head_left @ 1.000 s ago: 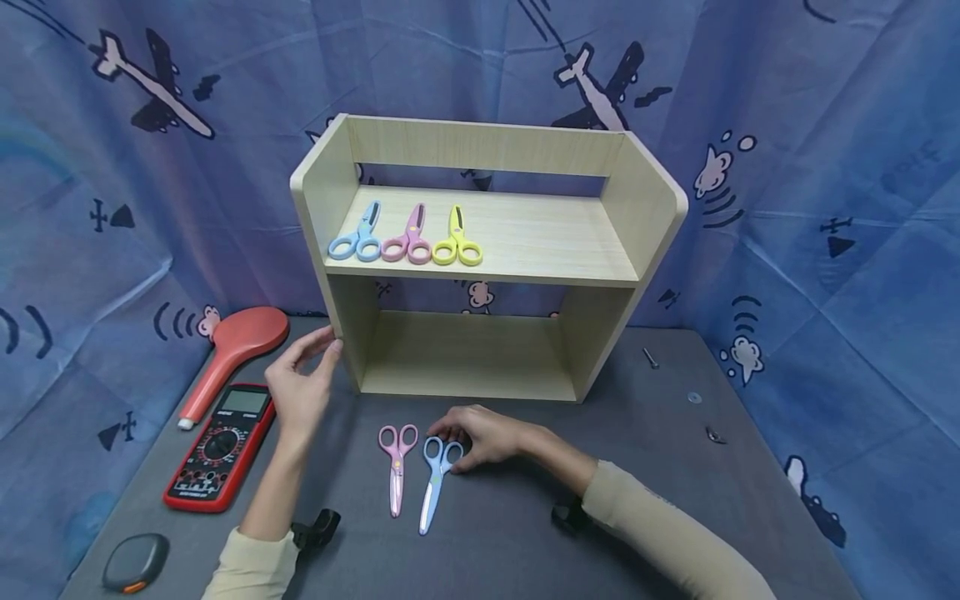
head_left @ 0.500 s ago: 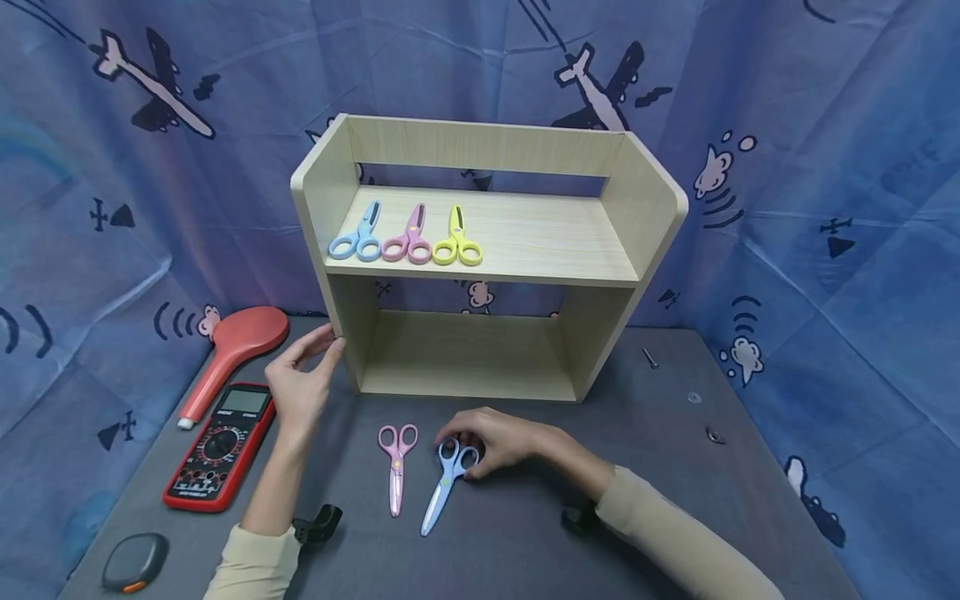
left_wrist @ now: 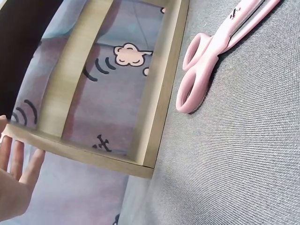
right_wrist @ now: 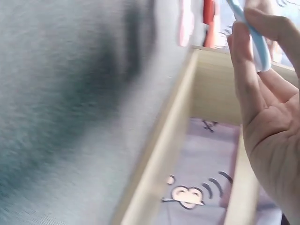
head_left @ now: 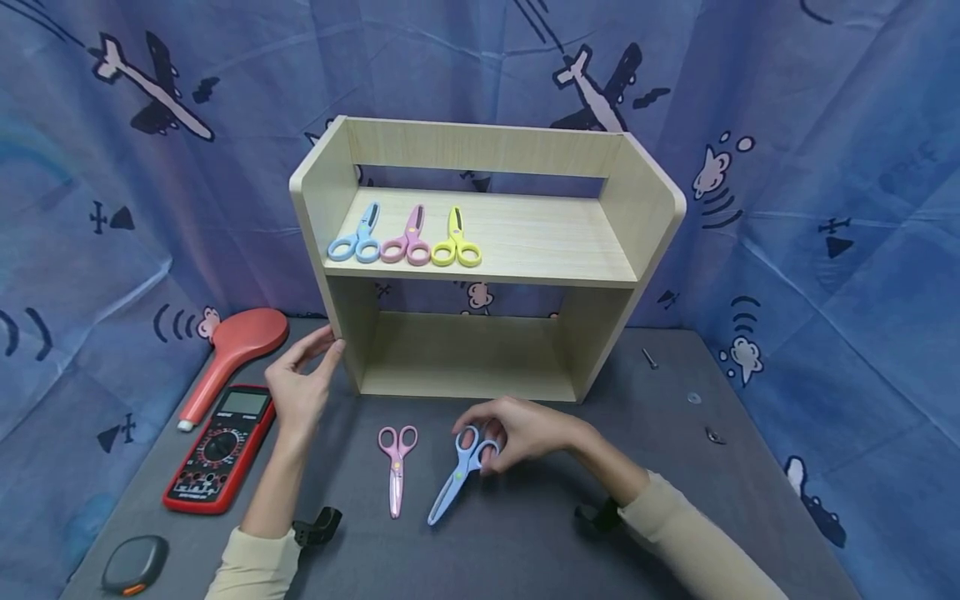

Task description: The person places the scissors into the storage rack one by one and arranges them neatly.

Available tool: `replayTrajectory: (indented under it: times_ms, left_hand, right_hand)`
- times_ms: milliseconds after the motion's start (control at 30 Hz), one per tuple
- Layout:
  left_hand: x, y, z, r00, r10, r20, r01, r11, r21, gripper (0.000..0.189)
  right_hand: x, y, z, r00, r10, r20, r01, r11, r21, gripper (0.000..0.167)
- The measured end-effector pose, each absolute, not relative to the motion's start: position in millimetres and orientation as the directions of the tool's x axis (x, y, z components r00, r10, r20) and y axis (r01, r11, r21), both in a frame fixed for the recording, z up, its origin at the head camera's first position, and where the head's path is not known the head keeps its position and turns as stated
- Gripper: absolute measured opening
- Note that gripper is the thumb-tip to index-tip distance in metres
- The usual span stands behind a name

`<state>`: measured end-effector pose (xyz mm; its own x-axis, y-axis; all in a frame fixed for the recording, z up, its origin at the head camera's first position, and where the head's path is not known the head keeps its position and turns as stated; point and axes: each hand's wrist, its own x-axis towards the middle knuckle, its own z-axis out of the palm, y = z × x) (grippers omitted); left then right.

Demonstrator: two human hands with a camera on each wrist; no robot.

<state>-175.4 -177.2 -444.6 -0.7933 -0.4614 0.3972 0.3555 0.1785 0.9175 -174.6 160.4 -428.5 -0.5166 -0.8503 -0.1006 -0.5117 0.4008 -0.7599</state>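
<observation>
My right hand (head_left: 528, 429) pinches a pair of blue scissors (head_left: 456, 477) by the handle loops, blades slanting down toward the front left. In the right wrist view the blue scissors (right_wrist: 258, 42) sit between thumb and fingers, partly cut off by the frame's top. To their left, pink scissors (head_left: 396, 471) lie on the grey table, handles toward the shelf. With fairly straight fingers, my left hand (head_left: 303, 387) touches the front edge of the left side panel of a pale wooden shelf (head_left: 487, 277). Blue (head_left: 356, 237), pink (head_left: 408, 242) and yellow scissors (head_left: 456, 243) lie side by side on its upper board.
On the left are a red paddle-shaped object (head_left: 240, 350), a red multimeter (head_left: 221, 450) and a dark grey rounded gadget (head_left: 136, 563). A screw (head_left: 650, 358), a washer (head_left: 694, 398) and a small metal part (head_left: 715, 436) lie at right. A patterned blue curtain (head_left: 480, 58) surrounds the table.
My right hand has gone from beside the blue scissors to holding them, shifting them right and raising the handle end. My left hand has barely moved.
</observation>
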Motion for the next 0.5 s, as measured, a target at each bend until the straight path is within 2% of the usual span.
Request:
replayTrajectory:
  times_ms: [167,333,500]
  left_hand:
    - [-175,-178,-446,-0.797,-0.460,0.391,0.350,0.176,0.920,0.030]
    - [-176,-179,-449,-0.795,-0.459,0.395,0.343,0.197,0.919,0.030]
    - [-177,-179,-449,-0.791,-0.456,0.408,0.349,0.212,0.913,0.031]
  right_hand:
    - [-170,171,-407,-0.543,-0.839,-0.016,-0.450,0.308,-0.838,0.054]
    - [-163,183,-376,-0.623,-0.780,0.065,-0.404,0.249,-0.880,0.057]
    - [-158,191,-338,-0.668,-0.706,0.236,-0.454,0.136,-0.881,0.060]
